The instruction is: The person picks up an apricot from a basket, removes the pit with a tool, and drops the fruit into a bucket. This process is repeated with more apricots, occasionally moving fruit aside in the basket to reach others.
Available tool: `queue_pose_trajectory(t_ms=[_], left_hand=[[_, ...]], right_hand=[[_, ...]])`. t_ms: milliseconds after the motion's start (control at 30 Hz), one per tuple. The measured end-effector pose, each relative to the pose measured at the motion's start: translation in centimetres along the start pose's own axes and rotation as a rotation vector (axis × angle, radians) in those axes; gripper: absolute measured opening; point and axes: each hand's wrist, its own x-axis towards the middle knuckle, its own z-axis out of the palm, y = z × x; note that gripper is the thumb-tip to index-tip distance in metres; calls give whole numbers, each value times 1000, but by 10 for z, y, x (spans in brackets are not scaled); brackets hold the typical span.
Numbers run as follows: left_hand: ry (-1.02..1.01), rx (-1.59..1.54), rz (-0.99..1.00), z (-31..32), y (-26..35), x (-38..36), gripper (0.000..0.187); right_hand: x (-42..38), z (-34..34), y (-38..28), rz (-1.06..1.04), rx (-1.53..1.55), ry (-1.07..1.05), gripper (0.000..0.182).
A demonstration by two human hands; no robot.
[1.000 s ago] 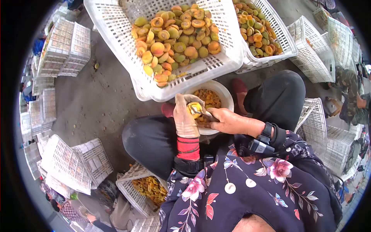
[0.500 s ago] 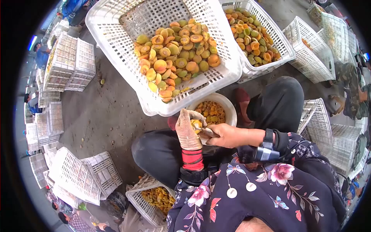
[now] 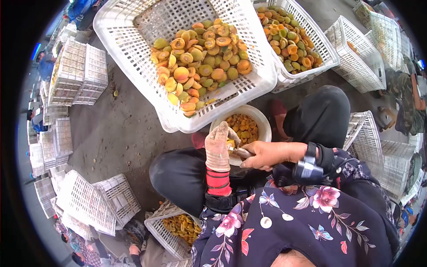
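My left hand (image 3: 217,146), in a pale, stained knit glove, is closed around a yellow-orange apricot half (image 3: 231,145). Bare, my right hand (image 3: 268,154) grips the handle of a small metal tool (image 3: 243,152); its tip meets the fruit, and its exact kind is hidden. Both hands are over the near edge of a white bucket (image 3: 267,130), which holds many small orange-brown pieces. Just beyond the bucket, a large white plastic crate (image 3: 167,116) tilts toward me with a heap of cut apricots (image 3: 202,62) inside.
Another white crate (image 3: 331,60) of apricot halves stands at the back right. A crate (image 3: 160,229) with yellow-orange pieces sits behind my left knee. Stacked crates (image 3: 73,71) line the left, and more crates (image 3: 356,58) stand right. Other people (image 3: 402,102) are around the edges.
My left hand has turned slightly, its fingers folding more over the apricot half. The right hand with the tool has shifted a little rightward, its wrist rolled. The view has moved slightly.
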Motion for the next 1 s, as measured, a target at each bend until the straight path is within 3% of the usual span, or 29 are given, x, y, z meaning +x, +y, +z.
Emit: queue_pose_trajectory(t_ms=[33, 67, 100, 167, 233, 300, 333, 433, 667, 700, 767, 800, 900, 1000], left_hand=[[1, 1, 1, 0, -1, -1, 45], [-68, -224, 38, 1, -3, -1, 46], [-136, -449, 76, 2, -4, -1, 47], [-100, -499, 84, 3, -11, 1, 48], [-62, -662, 52, 3, -20, 5, 46], [33, -577, 49, 6, -10, 0, 46], [50, -584, 11, 6, -6, -2, 46], [66, -585, 13, 7, -9, -1, 46], [94, -596, -35, 9, -6, -4, 46], [137, -454, 14, 5, -7, -2, 47], [182, -311, 60, 0, -7, -1, 48], [180, -261, 94, 0, -6, 0, 50], [160, -291, 152, 6, -3, 0, 51], [222, -597, 23, 3, -7, 6, 47]], right_hand=[[-5, -1, -10, 322, 490, -185, 23], [-6, 2, -7, 292, 672, -233, 22], [-4, 5, -5, 291, 668, -240, 22], [-1, 10, 1, 254, 760, -204, 23], [13, 12, 27, 271, 654, -193, 23], [26, 28, 34, -447, -334, 306, 30], [21, 27, 35, -341, -413, 320, 32], [16, 25, 34, -273, -600, 338, 34], [10, 22, 39, -318, -810, 387, 32], [9, 25, 26, -318, -814, 383, 32], [5, 33, 4, 191, 124, 77, 27], [3, 31, 8, 184, 539, -75, 24], [1, 30, 5, 201, 804, -214, 26], [3, 44, 11, 105, 324, 21, 29]])
